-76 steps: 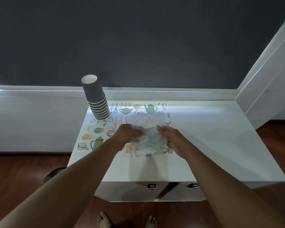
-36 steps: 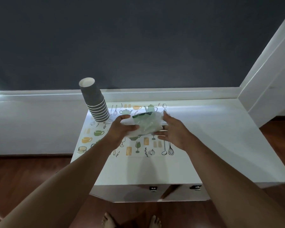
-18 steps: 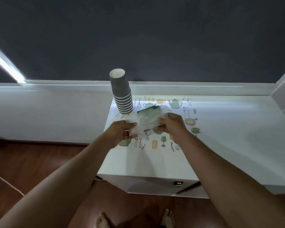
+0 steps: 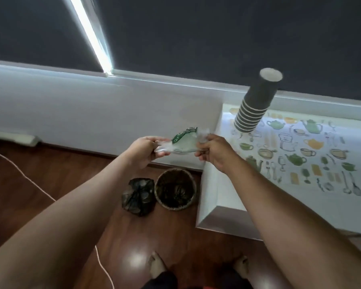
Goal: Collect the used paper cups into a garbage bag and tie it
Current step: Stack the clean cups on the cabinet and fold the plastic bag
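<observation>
Green band on clear bag (image 4: 183,140): white printed characters, too blurred to read.
Mat (image 4: 300,151) right of clear bag: drawn teapots, cups, utensils only; no lettering legible.

Left hand (image 4: 143,152): gripping the left end of a folded clear bag (image 4: 182,141), held up over the floor.
Right hand (image 4: 214,152): pinching its right end.
Cup stack (image 4: 256,103): at 2 o'clock, upside down on the patterned mat (image 4: 313,151).
Wicker bin (image 4: 175,189): at 6 o'clock of the bag, beside a tied black bag (image 4: 139,197).
</observation>
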Tool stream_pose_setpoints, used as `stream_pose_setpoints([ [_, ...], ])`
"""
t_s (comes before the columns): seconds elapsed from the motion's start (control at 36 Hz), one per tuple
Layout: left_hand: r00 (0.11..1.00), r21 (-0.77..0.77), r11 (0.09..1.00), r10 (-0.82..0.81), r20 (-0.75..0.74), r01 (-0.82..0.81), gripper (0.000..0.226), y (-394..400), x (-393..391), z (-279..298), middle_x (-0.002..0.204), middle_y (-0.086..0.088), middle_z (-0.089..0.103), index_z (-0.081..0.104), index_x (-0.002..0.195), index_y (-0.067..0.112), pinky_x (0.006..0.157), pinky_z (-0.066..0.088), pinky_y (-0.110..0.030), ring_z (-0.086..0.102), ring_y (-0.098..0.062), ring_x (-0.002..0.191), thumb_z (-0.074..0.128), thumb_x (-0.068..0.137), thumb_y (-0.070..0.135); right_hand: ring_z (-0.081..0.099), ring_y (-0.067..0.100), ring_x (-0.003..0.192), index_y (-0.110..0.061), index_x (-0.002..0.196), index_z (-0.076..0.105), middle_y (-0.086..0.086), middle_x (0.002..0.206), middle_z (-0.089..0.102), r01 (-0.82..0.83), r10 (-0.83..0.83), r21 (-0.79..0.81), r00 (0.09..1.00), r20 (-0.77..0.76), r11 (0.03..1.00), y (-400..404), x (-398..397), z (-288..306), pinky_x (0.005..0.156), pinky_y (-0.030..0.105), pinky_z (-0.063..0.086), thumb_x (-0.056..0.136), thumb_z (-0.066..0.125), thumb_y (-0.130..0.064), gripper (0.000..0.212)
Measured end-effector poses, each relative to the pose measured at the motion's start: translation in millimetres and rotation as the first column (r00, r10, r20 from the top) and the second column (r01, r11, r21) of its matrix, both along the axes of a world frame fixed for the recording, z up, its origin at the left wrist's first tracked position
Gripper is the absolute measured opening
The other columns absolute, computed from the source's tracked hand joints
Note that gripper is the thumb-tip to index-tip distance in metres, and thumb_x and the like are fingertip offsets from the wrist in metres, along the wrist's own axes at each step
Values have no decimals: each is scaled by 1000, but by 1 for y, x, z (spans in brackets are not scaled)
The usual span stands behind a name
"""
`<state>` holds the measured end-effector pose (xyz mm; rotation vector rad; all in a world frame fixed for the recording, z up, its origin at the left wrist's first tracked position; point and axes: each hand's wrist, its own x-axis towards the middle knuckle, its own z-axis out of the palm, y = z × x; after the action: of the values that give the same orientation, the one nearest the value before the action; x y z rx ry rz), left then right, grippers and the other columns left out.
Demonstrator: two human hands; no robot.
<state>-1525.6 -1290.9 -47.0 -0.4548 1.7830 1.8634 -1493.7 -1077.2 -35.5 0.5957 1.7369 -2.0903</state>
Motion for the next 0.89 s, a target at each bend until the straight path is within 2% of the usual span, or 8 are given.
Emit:
stream_pose_setpoints([
  [0.08, 999, -41, 999, 32, 27, -30, 38, -40, -11, -11, 70, -17, 67, 64, 85, -3, 42, 49, -18, 64, -17, 45, 30, 91, -20, 64, 28, 64, -10, 89, 56, 16, 86, 59, 40, -30, -166, 998, 59, 985, -39, -8, -9, 61, 34, 61, 90, 47, 11, 23],
  [0.17, 996, -60, 997, 50, 76, -45, 36, -68, -26, -26, 77, -20, 62, 65, 84, -8, 41, 47, -21, 57, -19, 43, 33, 86, -23, 62, 37, 88, -8, 90, 62, 11, 90, 63, 85, -47, -307, 991, 129, 948, -63, -18, -16, 95, 49, 52, 92, 57, -12, 7],
  [0.28, 990, -24, 1000, 8, 138, -4, 41, -80, -37, -49, 84, -19, 65, 67, 85, -5, 50, 57, -23, 64, -20, 58, 29, 85, -20, 67, 25, 85, 0, 107, 65, 11, 98, 69, 140, -122, -92, 975, 185, 986, -89, -41, -52, 80, 35, 60, 90, 66, -16, 24],
  [0.36, 969, 112, 994, -12, 248, -16, 36, -89, -46, -79, 96, -21, 66, 68, 100, -6, 69, 59, -26, 66, -25, 79, 36, 85, -5, 65, 20, 71, 5, 92, 67, 13, 85, 66, 243, -255, 88, 950, 182, 966, -103, -50, -88, 59, 26, 61, 87, 64, 6, 7],
  [0.44, 943, 198, 978, -7, 333, -63, 33, -96, -55, -133, 92, -18, 66, 68, 106, -5, 71, 61, -27, 66, -24, 81, 46, 88, 12, 63, 14, 57, -7, 74, 66, 11, 76, 65, 299, -334, 210, 930, 155, 931, -112, -57, -136, 42, 19, 50, 84, 64, 12, 20],
  [0.64, 930, -113, 971, 235, 284, -211, 29, -81, -47, -269, 119, -22, 59, 64, 94, 11, 66, 61, -29, 66, -34, 103, 69, 76, -12, 67, 15, 84, -23, 98, 72, -1, 100, 71, 185, -335, 573, 928, 166, 798, -122, -57, -258, 84, 30, 57, 75, 72, 0, 32],
  [0.75, 902, -260, 948, 267, 341, -182, 38, -72, -43, -349, 102, -18, 72, 71, 100, 9, 60, 57, -29, 72, -27, 82, 83, 64, 6, 63, 22, 109, -15, 118, 68, 5, 121, 68, 51, -282, 671, 929, 241, 740, -117, -61, -325, 96, 26, 47, 82, 59, 0, 40],
  [0.89, 919, -383, 919, 228, 321, -94, 22, -61, -49, -422, 88, -16, 73, 67, 76, 19, 58, 54, -28, 65, -24, 63, 86, 67, 13, 59, 24, 117, -14, 124, 65, 7, 128, 64, -78, -220, 713, 923, 316, 696, -112, -69, -397, 96, 22, 42, 83, 58, -1, 43],
])
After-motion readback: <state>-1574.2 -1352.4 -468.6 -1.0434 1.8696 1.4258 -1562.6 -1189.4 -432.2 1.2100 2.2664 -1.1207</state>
